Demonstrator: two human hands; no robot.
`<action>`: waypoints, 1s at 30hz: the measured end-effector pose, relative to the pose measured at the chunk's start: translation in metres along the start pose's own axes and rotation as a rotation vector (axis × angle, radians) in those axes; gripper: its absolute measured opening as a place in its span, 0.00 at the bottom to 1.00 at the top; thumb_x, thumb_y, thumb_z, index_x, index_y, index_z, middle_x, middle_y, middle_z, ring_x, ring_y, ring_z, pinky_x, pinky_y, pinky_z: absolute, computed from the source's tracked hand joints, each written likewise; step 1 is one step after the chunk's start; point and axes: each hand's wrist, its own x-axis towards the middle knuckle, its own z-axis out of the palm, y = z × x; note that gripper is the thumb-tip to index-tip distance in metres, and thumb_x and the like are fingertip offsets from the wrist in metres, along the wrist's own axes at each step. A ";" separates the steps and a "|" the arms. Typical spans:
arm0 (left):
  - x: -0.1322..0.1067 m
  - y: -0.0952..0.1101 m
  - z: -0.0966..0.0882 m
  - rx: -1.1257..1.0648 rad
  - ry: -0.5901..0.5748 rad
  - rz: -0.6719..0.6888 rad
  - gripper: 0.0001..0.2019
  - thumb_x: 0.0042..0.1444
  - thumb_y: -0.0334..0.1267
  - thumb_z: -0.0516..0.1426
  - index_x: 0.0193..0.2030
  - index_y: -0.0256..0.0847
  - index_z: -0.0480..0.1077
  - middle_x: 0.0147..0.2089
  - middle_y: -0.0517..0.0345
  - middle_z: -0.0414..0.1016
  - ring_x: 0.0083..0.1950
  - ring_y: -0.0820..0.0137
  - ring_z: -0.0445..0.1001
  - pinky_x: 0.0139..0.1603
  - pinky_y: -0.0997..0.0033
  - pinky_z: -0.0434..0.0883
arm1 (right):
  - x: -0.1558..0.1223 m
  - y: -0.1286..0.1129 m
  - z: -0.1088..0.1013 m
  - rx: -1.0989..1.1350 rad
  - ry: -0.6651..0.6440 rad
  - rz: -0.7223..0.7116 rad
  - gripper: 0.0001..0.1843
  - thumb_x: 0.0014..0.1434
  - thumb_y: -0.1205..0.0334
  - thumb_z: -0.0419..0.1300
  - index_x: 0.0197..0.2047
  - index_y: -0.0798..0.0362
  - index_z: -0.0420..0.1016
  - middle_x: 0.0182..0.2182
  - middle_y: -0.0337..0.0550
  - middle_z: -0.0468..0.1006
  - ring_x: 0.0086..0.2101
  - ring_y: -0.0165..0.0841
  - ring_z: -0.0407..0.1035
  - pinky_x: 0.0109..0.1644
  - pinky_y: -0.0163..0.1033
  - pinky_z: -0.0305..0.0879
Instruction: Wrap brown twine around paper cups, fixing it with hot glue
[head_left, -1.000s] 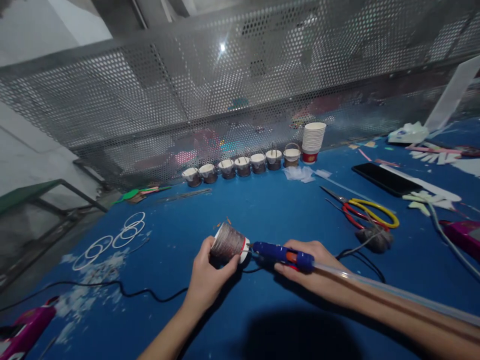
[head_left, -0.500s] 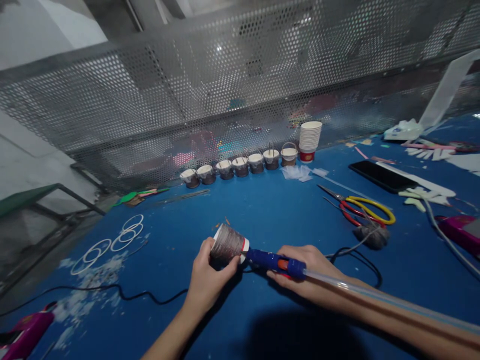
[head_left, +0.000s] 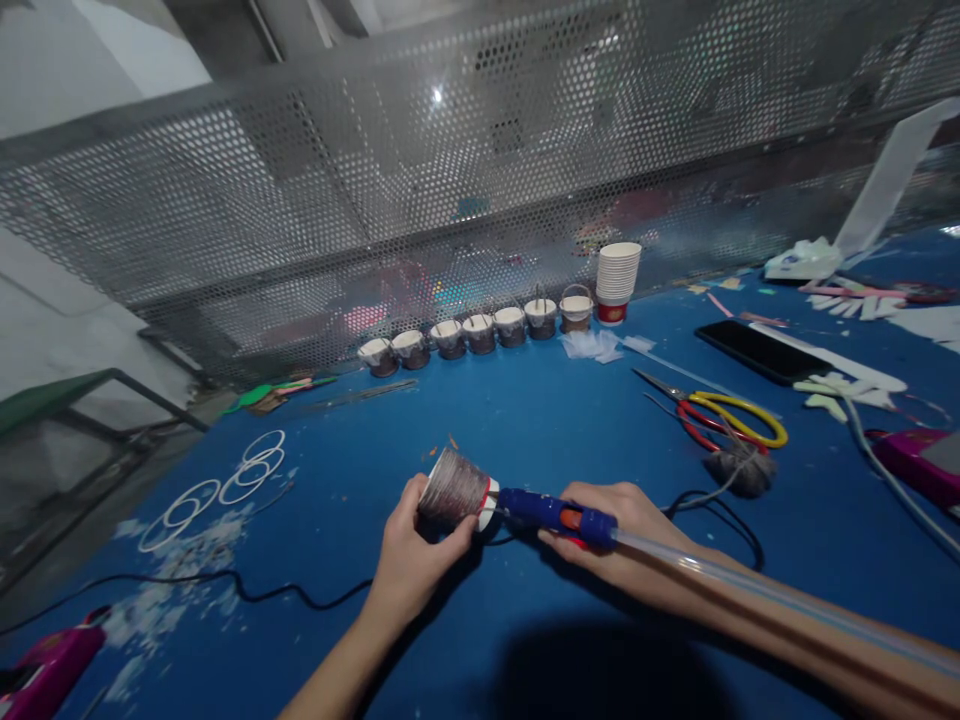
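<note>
- In the head view, the left hand point(head_left: 409, 565) is clamped around a yarn-wrapped cup point(head_left: 454, 488), tipped sideways over the middle of the blue bench point(head_left: 315, 490).
- The right hand point(head_left: 634, 510) is wrapped around a blue glue gun point(head_left: 532, 507), nozzle toward the cup's red-banded white end; I can't tell whether they touch.
- To the right, red-and-yellow-handled scissors point(head_left: 776, 435) lie beside a grey clump point(head_left: 742, 472), with a black phone point(head_left: 761, 352) farther back.
- Thin white rings point(head_left: 220, 490) lie over to the left.
- Behind, a row of small cups point(head_left: 481, 340) stands beside a tall cup stack point(head_left: 617, 285).
</note>
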 end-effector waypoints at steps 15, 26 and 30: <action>0.001 -0.008 -0.003 -0.027 0.012 -0.050 0.26 0.38 0.47 0.64 0.45 0.37 0.72 0.43 0.47 0.79 0.45 0.56 0.78 0.49 0.58 0.74 | 0.001 -0.008 -0.008 -0.005 -0.041 0.051 0.15 0.60 0.52 0.58 0.27 0.53 0.70 0.23 0.39 0.74 0.23 0.28 0.64 0.29 0.33 0.55; 0.005 -0.026 0.000 -0.039 0.122 -0.057 0.28 0.34 0.50 0.64 0.43 0.37 0.75 0.47 0.40 0.81 0.51 0.46 0.78 0.58 0.44 0.68 | 0.003 -0.011 -0.007 -0.033 -0.056 0.100 0.15 0.56 0.52 0.59 0.25 0.53 0.66 0.23 0.39 0.72 0.23 0.26 0.60 0.29 0.33 0.50; 0.005 -0.034 0.001 -0.031 0.143 -0.063 0.30 0.32 0.51 0.65 0.44 0.37 0.75 0.46 0.39 0.81 0.51 0.43 0.78 0.57 0.41 0.69 | 0.004 -0.010 -0.005 -0.037 -0.014 0.132 0.15 0.55 0.52 0.59 0.25 0.53 0.67 0.22 0.39 0.72 0.24 0.27 0.61 0.29 0.33 0.51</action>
